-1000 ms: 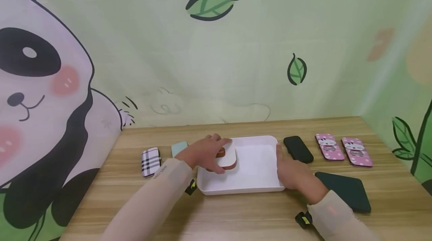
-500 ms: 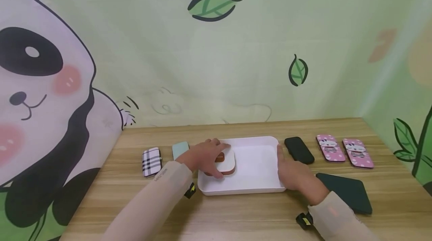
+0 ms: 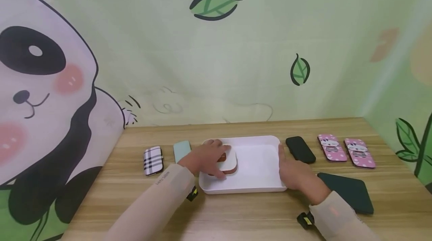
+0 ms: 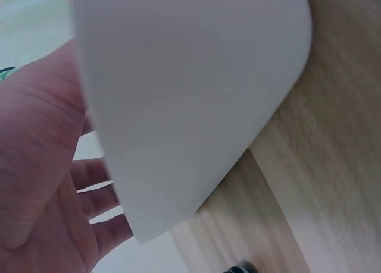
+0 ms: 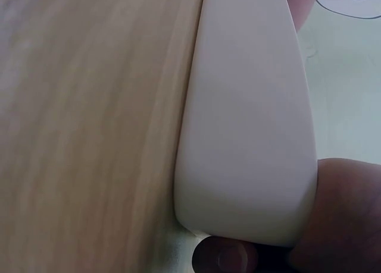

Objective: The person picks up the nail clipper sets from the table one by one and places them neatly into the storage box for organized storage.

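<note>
A white tray stands on the wooden table. In its left part is a white, bread-slice-shaped item with a brown rim and a small brown patch on top. My left hand spans this item, thumb on the near side and fingers on the far side; the hand hides its left part. My right hand holds the tray's right edge, one finger stretched along the rim. In the right wrist view a fingertip shows below the tray's corner. The tray wall covers much of the left wrist view.
Left of the tray lie a plaid case and a pale green case. To its right are a black case, two pink patterned cases and a larger dark green flat item near my right wrist.
My left hand has brought the bread-slice-shaped item slightly nearer and lower in the tray's left part. The right hand stays at the tray's right edge; the view shifts slightly.
</note>
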`<act>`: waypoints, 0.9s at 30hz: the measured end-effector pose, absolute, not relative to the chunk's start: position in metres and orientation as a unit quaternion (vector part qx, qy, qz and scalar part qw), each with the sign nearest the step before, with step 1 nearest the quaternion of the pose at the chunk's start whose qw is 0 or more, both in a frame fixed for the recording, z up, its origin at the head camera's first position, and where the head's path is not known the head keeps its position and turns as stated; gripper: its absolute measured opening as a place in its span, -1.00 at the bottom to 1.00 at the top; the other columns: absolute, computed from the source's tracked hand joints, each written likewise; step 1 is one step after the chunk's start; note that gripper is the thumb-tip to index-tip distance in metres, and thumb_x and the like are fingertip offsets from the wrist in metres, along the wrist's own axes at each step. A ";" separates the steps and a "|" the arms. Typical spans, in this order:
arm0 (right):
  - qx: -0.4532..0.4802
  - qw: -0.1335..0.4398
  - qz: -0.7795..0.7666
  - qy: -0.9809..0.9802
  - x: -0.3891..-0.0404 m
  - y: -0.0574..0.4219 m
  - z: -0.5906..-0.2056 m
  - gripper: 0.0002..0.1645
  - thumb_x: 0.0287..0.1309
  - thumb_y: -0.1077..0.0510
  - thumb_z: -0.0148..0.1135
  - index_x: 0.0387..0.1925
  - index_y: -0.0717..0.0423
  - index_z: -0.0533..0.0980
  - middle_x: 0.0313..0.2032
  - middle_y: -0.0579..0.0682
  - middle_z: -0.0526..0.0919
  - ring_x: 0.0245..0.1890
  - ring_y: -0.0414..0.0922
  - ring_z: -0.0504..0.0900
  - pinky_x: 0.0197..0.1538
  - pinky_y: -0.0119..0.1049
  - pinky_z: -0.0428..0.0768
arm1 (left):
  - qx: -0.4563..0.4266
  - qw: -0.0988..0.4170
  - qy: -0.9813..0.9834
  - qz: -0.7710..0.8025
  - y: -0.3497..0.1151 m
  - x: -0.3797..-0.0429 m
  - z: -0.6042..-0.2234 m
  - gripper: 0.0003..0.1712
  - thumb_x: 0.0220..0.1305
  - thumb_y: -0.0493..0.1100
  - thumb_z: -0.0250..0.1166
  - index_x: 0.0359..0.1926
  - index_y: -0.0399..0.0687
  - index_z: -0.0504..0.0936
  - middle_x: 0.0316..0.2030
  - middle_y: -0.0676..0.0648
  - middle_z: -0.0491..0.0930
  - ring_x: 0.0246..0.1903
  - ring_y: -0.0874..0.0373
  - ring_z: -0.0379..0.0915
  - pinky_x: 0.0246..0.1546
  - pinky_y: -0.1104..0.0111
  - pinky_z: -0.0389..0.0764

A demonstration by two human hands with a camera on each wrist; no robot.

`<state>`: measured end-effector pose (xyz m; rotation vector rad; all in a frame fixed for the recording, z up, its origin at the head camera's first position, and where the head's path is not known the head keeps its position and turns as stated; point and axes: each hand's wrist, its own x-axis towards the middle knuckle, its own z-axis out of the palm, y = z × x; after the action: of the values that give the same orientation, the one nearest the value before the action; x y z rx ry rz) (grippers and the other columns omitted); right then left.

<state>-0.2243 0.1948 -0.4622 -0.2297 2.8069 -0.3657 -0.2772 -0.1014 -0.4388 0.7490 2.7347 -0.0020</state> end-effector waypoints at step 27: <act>-0.080 0.152 -0.124 0.977 -0.225 0.195 -0.464 -0.14 0.51 0.10 -0.20 0.57 0.23 -0.37 -0.65 0.00 0.44 -0.72 -0.10 0.36 -0.60 -0.29 0.27 | 0.283 0.110 0.953 -0.001 -0.105 -0.273 -0.447 0.13 0.08 0.39 0.41 0.55 0.11 0.15 0.47 -0.10 0.15 0.45 -0.08 0.08 0.38 0.06 0.32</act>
<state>-0.2250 0.1953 -0.4644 -0.2304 2.8039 -0.3556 -0.2730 -0.1047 -0.4468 0.8306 2.8012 -0.0035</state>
